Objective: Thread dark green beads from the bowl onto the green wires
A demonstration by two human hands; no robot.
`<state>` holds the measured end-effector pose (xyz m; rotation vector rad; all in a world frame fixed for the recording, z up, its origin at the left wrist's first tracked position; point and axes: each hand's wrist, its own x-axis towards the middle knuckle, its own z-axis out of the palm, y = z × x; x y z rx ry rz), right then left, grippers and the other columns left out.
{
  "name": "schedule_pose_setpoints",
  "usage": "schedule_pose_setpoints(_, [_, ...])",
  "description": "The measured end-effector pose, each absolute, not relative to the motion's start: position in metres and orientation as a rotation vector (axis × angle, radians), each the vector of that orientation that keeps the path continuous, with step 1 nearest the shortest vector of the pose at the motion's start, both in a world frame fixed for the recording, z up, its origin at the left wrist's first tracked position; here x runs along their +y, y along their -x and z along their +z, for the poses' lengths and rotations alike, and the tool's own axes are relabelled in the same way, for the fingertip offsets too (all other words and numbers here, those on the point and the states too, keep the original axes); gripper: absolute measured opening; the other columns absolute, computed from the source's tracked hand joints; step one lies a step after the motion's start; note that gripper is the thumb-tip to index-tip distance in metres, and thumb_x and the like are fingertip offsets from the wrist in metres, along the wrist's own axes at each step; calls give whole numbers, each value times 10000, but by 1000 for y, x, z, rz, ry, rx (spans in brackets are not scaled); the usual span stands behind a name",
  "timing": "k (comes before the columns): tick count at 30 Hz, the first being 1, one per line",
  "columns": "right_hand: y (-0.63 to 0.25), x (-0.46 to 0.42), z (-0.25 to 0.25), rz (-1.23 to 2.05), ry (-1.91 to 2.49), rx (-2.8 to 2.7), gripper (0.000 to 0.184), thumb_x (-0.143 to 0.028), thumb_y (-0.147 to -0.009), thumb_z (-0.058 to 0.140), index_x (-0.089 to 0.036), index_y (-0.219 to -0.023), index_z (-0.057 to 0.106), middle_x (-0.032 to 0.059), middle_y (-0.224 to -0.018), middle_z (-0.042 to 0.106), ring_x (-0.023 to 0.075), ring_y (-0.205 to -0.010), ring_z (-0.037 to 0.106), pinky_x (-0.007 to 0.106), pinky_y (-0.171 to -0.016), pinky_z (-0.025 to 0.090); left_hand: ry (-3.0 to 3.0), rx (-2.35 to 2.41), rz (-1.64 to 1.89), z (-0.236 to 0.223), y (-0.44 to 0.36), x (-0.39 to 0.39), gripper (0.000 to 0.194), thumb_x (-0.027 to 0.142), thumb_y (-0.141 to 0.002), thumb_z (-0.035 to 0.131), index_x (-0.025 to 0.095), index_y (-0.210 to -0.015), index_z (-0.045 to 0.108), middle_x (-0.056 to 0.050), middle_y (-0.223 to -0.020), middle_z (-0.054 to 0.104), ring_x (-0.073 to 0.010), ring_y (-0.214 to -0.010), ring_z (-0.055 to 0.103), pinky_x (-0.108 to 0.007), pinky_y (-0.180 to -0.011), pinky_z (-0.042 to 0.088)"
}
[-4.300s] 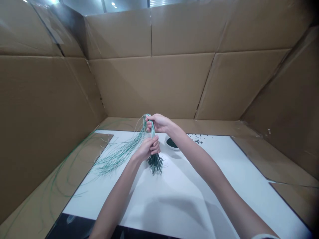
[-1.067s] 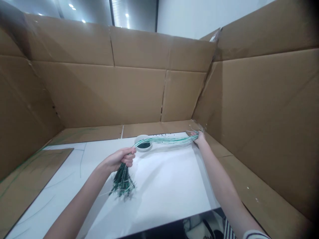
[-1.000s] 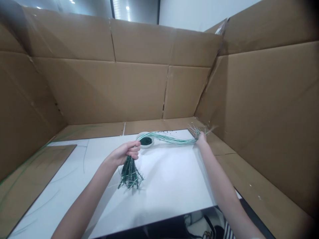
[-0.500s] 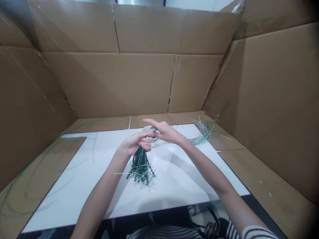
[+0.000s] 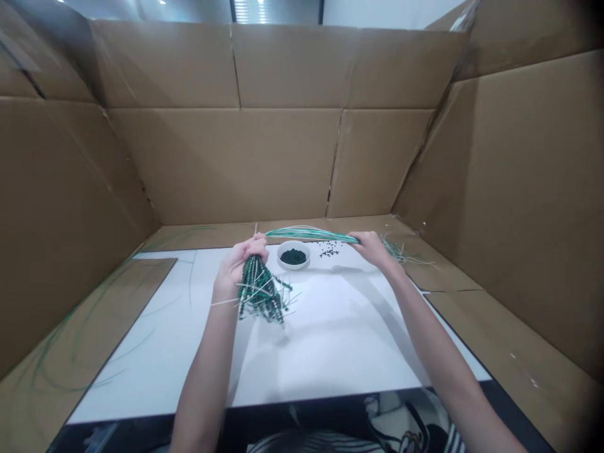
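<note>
With fingers [image 5: 257, 245] clamped tight, holding green strings [image 5: 311, 233] in the left hand [image 5: 238, 259] and right hand [image 5: 372, 248], stretched between both. Below the left hand, hanging beaded ends [image 5: 261, 292], above the tabletop [image 5: 311, 352]. Farther back, dark beads [image 5: 293, 257] in a bowl [image 5: 293, 267], with loose beads [image 5: 329, 253] near it.

Cardboard walls [image 5: 283, 163] rise behind and beside the white counter [image 5: 302, 371], flanked by flat cardboard sheets [image 5: 514, 358]. Blinds [image 5: 257, 11] and a white wall [image 5: 387, 14] show beyond; a pale, dark-strapped item [image 5: 387, 404] sits below the near edge.
</note>
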<state>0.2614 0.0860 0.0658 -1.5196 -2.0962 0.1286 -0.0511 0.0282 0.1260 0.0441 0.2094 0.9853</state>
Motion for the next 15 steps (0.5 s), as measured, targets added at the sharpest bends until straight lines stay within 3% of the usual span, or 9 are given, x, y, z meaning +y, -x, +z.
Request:
schedule_pose_setpoints(5, [-257, 64, 69, 153, 1629, -2103, 285, -420, -808, 496, -166, -747, 613, 38, -684, 609, 171, -639, 530, 233, -567, 312, -77, 243, 1061, 134, 35, 29, 267, 54, -908, 211, 136, -716, 376, 77, -475, 268, 0, -356, 307, -46, -400, 335])
schedule_pose_setpoints(7, [-252, 57, 69, 262, 1711, -2189, 292, -427, -782, 542, -170, -894, 620, 52, -771, 625, 199, -720, 555, 243, -609, 358, -109, 271, 1077, 138, 30, 26, 289, 21, -890, 197, 129, -698, 385, 73, -471, 274, 6, -359, 310, -33, -400, 324])
schedule_pose_setpoints(9, [-244, 48, 69, 422, 1780, -2290, 469, -394, -744, 601, -175, -1153, 530, 88, -969, 612, 245, -888, 558, 277, -707, 411, -108, 290, 1079, 139, 27, 25, 295, 19, -885, 195, 128, -687, 385, 74, -470, 269, 7, -356, 302, -33, -393, 318])
schedule_pose_setpoints(12, [-225, 24, 77, 491, 1708, -2384, 780, -365, -708, 651, -193, -1369, 274, 129, -1319, 379, 306, -1200, 367, 380, -915, 384, -50, 307, 1058, 136, 24, 29, 285, 32, -888, 208, 138, -675, 364, 82, -468, 231, -2, -343, 283, -45, -375, 315])
schedule_pose_setpoints(15, [-198, -5, 97, 429, 1243, -2428, 815, -395, -767, 601, -276, -1406, 110, 56, -1430, 174, 250, -1313, 169, 410, -1040, 285, -75, 356, 1073, 126, 24, 39, 282, 0, -864, 223, 145, -660, 353, 80, -473, 235, -5, -348, 297, -47, -385, 324])
